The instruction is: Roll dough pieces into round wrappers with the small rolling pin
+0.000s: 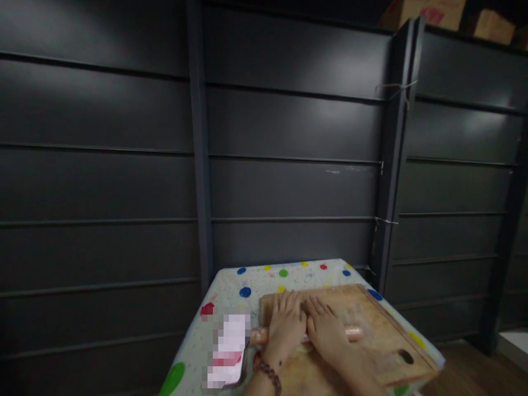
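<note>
My left hand (pixel 287 319) lies palm down across a rolling pin (pixel 353 333), its fingers stretched out toward the far edge of the board. Beside it, my right hand (pixel 328 327) is also flat over the pin, with its fingers extended and the thumbs close together. The pin is a light brown, shiny cylinder, and both its ends stick out past my hands. A bit of red and white shows between the hands, too small to make out. Beneath everything is a wooden cutting board (pixel 371 357) with an oval hole near its right corner.
The board rests on a small table (pixel 226 283) covered in a white cloth with coloured dots. A phone (pixel 231 352), blurred out, lies left of the board. A dark panelled metal wall (pixel 289 187) stands behind the table, with cardboard boxes (pixel 441 14) at the upper right.
</note>
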### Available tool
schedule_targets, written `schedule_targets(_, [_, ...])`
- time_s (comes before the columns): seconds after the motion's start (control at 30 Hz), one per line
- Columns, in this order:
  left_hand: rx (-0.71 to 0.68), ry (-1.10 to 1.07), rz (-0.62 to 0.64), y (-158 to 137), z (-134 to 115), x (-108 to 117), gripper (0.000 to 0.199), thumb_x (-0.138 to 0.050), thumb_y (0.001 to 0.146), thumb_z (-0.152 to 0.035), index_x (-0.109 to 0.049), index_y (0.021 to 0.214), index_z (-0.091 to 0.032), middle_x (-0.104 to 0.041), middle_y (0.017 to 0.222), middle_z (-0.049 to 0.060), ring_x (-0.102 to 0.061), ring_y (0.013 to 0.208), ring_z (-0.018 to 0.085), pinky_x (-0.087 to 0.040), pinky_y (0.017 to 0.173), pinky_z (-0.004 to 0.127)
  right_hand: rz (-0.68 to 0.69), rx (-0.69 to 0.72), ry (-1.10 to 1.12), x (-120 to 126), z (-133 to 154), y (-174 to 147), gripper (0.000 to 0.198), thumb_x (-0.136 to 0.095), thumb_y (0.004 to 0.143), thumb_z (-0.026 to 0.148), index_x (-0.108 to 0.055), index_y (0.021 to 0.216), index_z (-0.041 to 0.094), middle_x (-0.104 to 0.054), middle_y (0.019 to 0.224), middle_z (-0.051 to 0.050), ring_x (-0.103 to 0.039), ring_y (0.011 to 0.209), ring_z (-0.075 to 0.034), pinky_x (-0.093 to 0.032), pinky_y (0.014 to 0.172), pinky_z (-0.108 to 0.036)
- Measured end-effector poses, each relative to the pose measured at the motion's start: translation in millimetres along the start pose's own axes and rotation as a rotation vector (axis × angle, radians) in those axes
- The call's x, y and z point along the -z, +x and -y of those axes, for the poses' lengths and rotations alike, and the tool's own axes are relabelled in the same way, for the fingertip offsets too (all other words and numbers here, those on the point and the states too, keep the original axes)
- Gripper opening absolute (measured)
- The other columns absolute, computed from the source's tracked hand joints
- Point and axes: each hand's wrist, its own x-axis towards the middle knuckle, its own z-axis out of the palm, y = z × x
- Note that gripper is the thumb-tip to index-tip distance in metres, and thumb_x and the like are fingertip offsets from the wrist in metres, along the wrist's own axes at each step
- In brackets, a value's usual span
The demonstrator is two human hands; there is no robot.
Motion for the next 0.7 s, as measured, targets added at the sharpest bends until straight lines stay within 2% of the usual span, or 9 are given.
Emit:
schedule_targets(0.1, [-0.015,0.016,-0.016,-7,-5,-4,0.041,-0.045,0.099,-0.026,-0.050,0.140,-0.024,-0.044,0.152,0.008,-0.039,0.139,0.029,-0.029,0.117,0.053,-0.006,-0.009,0.011,1,4,-14,0.056,-0.030,0.092,0.017,-0.050,0.143,0.011,-0.045,0.151,-0.009,-0.040,0.140,-0.020,-0.024,0.118,-0.034])
schedule_targets(0.17, [-0.010,0.018,-0.027,-10,-7,-5,0.047,-0.033,0.098,-0.019,-0.048,0.143,-0.023,-0.044,0.154,0.006,-0.033,0.144,0.027,-0.023,0.121,0.050,-0.004,-0.015,0.013,1,6,-18,0.056,-0.028,0.093,0.017,-0.048,0.145,0.011,-0.046,0.150,-0.009,-0.041,0.139,-0.019,-0.026,0.117,-0.032])
schedule_targets(0.23, [0.005,-0.001,-0.032,-9,-7,-3,0.051,-0.030,0.096,-0.019,-0.049,0.143,-0.022,-0.047,0.152,0.005,-0.032,0.145,0.027,-0.023,0.121,0.049,0.006,-0.011,0.004,2,6,-16,0.056,-0.027,0.093,0.018,-0.049,0.144,0.011,-0.047,0.150,-0.009,-0.042,0.139,-0.019,-0.027,0.116,-0.033])
schedule_targets(0.33, [0.053,-0.036,-0.051,1,-5,1,0.050,-0.034,0.094,-0.023,-0.051,0.141,-0.027,-0.052,0.148,0.004,-0.036,0.143,0.027,-0.025,0.120,0.048,0.041,0.018,-0.027,4,4,-2,0.055,-0.030,0.092,0.017,-0.052,0.141,0.010,-0.045,0.150,-0.012,-0.039,0.141,-0.021,-0.026,0.117,-0.035])
schedule_targets(0.53, [0.199,-0.028,-0.128,38,6,4,0.051,-0.045,0.094,-0.033,-0.046,0.143,-0.020,-0.052,0.145,0.014,-0.040,0.139,0.033,-0.025,0.116,0.055,0.095,-0.014,-0.017,4,-4,35,0.052,-0.031,0.095,0.023,-0.054,0.140,0.012,-0.044,0.151,-0.012,-0.031,0.145,-0.024,-0.025,0.117,-0.042])
schedule_targets(0.7, [0.243,-0.017,-0.178,61,16,0,0.046,-0.036,0.095,-0.029,-0.052,0.136,-0.017,-0.056,0.140,0.013,-0.041,0.138,0.029,-0.025,0.119,0.045,0.070,-0.087,-0.004,-2,-12,56,0.051,-0.035,0.095,0.030,-0.055,0.139,0.016,-0.046,0.150,-0.011,-0.031,0.145,-0.026,-0.026,0.117,-0.044])
